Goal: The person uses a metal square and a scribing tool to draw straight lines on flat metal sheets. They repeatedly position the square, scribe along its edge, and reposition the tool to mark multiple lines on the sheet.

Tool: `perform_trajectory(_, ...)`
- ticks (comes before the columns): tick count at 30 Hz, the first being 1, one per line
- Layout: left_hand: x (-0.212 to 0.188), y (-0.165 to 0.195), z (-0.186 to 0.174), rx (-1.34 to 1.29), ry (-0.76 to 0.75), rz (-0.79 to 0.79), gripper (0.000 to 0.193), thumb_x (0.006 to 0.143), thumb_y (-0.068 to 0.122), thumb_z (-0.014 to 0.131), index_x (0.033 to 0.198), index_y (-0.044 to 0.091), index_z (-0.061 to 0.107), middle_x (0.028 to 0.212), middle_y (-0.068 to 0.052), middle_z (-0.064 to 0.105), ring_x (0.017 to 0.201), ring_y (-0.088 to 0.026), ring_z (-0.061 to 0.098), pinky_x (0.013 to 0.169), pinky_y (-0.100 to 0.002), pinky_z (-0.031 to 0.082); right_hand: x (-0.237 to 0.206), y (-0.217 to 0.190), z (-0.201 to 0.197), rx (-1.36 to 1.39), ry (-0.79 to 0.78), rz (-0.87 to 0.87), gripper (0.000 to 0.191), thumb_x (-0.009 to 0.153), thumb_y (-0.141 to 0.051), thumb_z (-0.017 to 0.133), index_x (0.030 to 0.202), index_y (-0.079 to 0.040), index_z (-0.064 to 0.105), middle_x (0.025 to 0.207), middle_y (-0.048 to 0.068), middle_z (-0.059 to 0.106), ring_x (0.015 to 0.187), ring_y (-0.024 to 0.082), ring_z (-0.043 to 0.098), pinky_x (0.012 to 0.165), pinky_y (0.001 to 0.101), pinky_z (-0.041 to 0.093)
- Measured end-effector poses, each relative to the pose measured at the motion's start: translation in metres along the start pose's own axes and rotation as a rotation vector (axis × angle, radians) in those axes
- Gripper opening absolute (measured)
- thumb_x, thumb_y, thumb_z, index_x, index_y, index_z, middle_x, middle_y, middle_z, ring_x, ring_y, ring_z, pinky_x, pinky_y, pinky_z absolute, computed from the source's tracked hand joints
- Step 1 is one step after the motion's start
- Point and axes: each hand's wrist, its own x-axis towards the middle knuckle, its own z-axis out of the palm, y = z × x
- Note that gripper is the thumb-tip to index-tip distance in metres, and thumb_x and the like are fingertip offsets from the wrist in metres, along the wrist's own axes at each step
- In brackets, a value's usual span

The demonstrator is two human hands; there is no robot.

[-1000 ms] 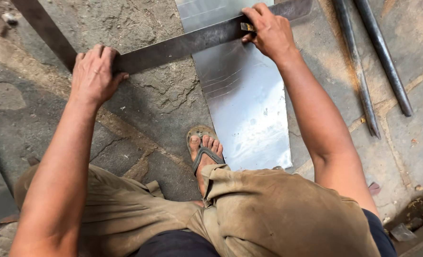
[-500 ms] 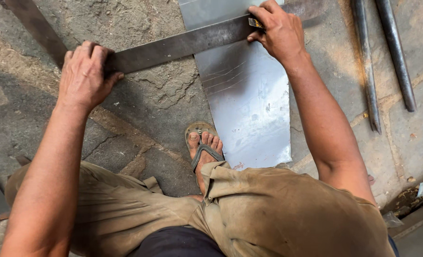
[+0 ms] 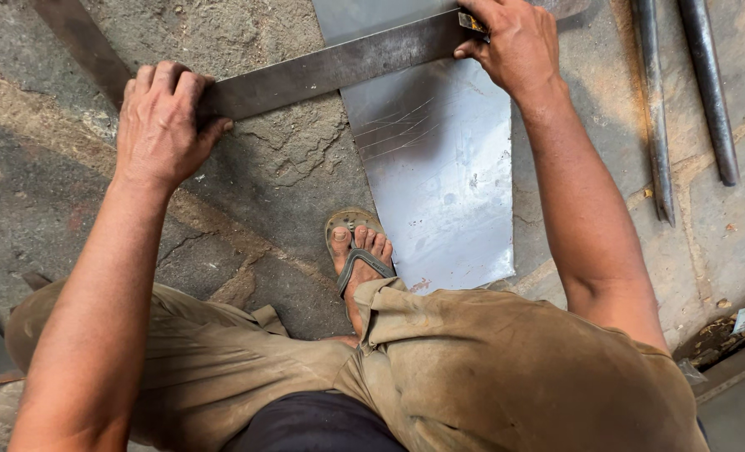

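At upper left of the frame, the left hand presses flat on a dark steel square. At top centre, the right hand grips a small tool against its blade, which crosses the metal sheet on the concrete floor.

Left hand flat, right hand curled
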Motion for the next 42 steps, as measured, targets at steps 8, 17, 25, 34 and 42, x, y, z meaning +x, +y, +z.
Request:
perform_trajectory(8, 0.001, 0.004, -0.001, 0.021, 0.006, 0.014, 0.055, 0.089, 0.041, 0.087, 0.128, 0.009, 0.067, 0.131, -0.014, 0.060, 0.124, -0.032, 0.055, 0.103, -0.047, 0.045, -0.007, 0.002, 0.008, -0.033, 0.037, 0.001, 0.069, 0.080, -0.034, 0.091, 0.141, -0.012, 0.066, 0.111, 0.018, 0.068, 0.094, 0.034, 0.069, 0.074, 0.0430, 0.056)
perform_trajectory(17, 0.003, 0.006, -0.002, 0.116, -0.035, 0.029, 0.053, 0.091, 0.043, 0.084, 0.126, 0.007, 0.066, 0.126, -0.015, 0.061, 0.121, -0.033, 0.057, 0.099, -0.048, 0.047, -0.058, -0.120, 0.047, 0.373, 0.052, 0.017, 0.035, 0.097, -0.012, 0.078, 0.131, -0.008, 0.070, 0.119, 0.010, 0.070, 0.107, 0.025, 0.064, 0.090, 0.0365, 0.058)
perform_trajectory(25, 0.005, 0.008, 0.000, 0.090, -0.044, -0.030, 0.051, 0.088, 0.042, 0.087, 0.120, 0.008, 0.066, 0.124, -0.016, 0.062, 0.120, -0.033, 0.057, 0.098, -0.049, 0.047, -0.028, -0.144, 0.031, 0.380, 0.075, 0.006, 0.024, 0.094, -0.014, 0.080, 0.116, -0.007, 0.074, 0.113, 0.005, 0.070, 0.100, 0.024, 0.063, 0.085, 0.0351, 0.055)
perform_trajectory(34, 0.005, 0.008, 0.000, 0.064, -0.035, -0.038, 0.049, 0.086, 0.038, 0.089, 0.116, 0.008, 0.066, 0.121, -0.015, 0.061, 0.119, -0.034, 0.057, 0.097, -0.050, 0.046, -0.020, -0.155, 0.022, 0.243, -0.054, 0.004, 0.015, 0.095, -0.006, 0.069, 0.110, -0.004, 0.073, 0.105, 0.010, 0.068, 0.096, 0.028, 0.061, 0.080, 0.0419, 0.053)
perform_trajectory(42, 0.010, 0.015, -0.011, 0.037, 0.022, -0.003, 0.041, 0.086, 0.033, 0.089, 0.114, 0.011, 0.067, 0.117, -0.014, 0.060, 0.114, -0.036, 0.057, 0.093, -0.050, 0.046, -0.031, -0.139, 0.013, 0.459, -0.353, -0.020, 0.017, 0.096, -0.004, 0.064, 0.109, -0.009, 0.075, 0.102, 0.009, 0.069, 0.099, 0.030, 0.064, 0.089, 0.0440, 0.054)
